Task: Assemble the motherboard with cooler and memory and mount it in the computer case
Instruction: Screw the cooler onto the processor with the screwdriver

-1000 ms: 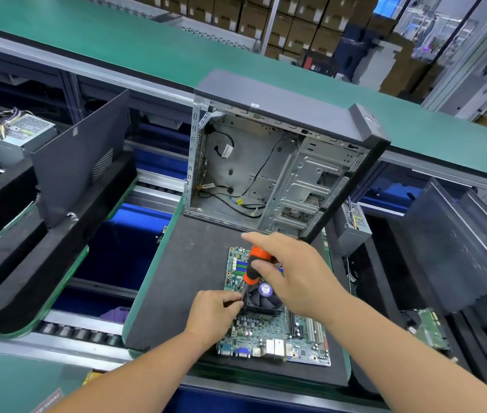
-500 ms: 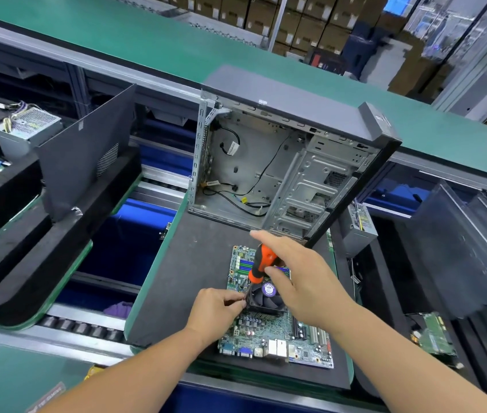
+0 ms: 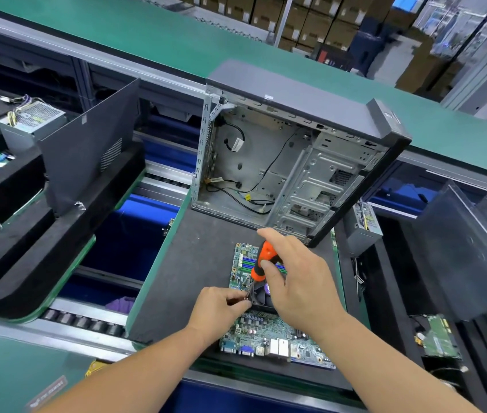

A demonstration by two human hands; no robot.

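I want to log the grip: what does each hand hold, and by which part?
The right hand holds the screwdriver by its orange handle. The left hand pinches something small at the cooler's corner; what it is cannot be told.

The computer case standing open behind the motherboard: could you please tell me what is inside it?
Inside the computer case are loose black cables and a bare metal drive cage; no board is mounted. The cage hides whatever lies behind it.

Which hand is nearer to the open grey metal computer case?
The right hand: it holds the orange screwdriver just in front of the computer case. The left hand is lower, at the cooler fan.
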